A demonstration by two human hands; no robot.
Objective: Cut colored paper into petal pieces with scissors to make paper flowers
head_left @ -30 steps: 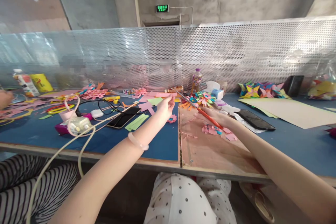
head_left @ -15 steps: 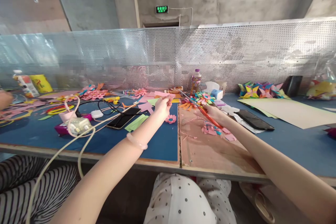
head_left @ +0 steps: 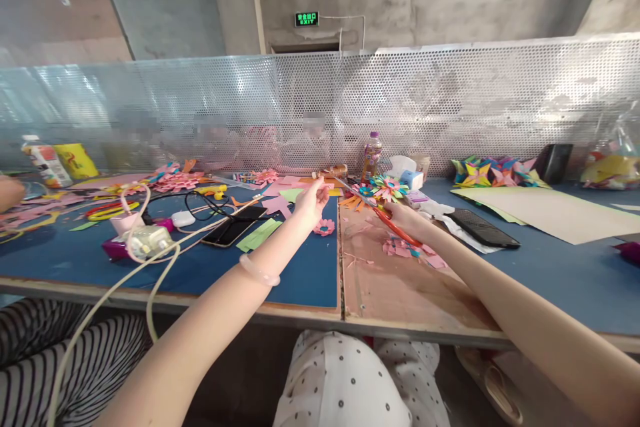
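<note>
My right hand is closed round the orange-red handles of a pair of scissors; their metal blades point up and left. My left hand is pinched just left of the blade tips, over the coloured paper, and what it holds is too small to make out. Below its wrist lies a pink paper flower. Multicoloured paper flowers stand beyond the scissors. Pink and blue paper scraps lie under my right hand.
Left are a phone, green paper strips, a power adapter with cables and another person's hand. A bottle stands at the back. Right are a black phone and pale sheets.
The pink strip at my left fingertips no longer shows there. My left fingers have shifted slightly, and the scissor blades look a little wider apart. The view has moved slightly.
</note>
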